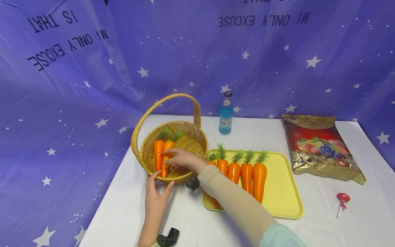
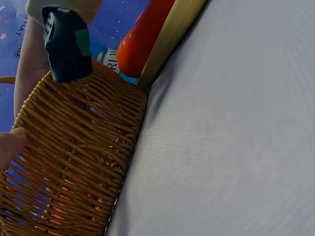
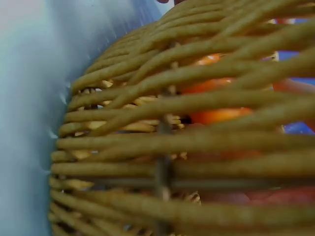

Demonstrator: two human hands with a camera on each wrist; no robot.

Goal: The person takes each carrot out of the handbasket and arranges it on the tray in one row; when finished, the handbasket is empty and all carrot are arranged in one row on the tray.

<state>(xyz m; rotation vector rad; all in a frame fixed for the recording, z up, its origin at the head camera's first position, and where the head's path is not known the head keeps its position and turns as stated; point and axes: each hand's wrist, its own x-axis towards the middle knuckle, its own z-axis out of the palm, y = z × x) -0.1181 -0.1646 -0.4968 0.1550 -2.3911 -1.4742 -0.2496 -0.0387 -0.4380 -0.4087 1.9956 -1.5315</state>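
A wicker basket point(image 1: 192, 137) with a tall arched handle stands on the left of the table. Two orange carrots with green tops lie side by side inside: the left carrot point(image 1: 158, 152) and the right carrot point(image 1: 165, 170). My right hand point(image 1: 183, 160) reaches over the basket's right side, thumb and fingers holding the right carrot. At the near rim, my left hand point(image 1: 155, 195) grips the basket; its thumb point(image 2: 11, 145) shows against the weave in the left wrist view. Through the wicker in the right wrist view, an orange carrot point(image 3: 221, 115) is partly visible.
A yellow tray point(image 1: 282, 192) right of the basket bears several more carrots point(image 1: 247, 175), partly hidden by my right forearm. Behind stands a blue bottle point(image 1: 226, 118). To the right lie a red-and-gold bag point(image 1: 321, 147) and a red lollipop point(image 1: 342, 199).
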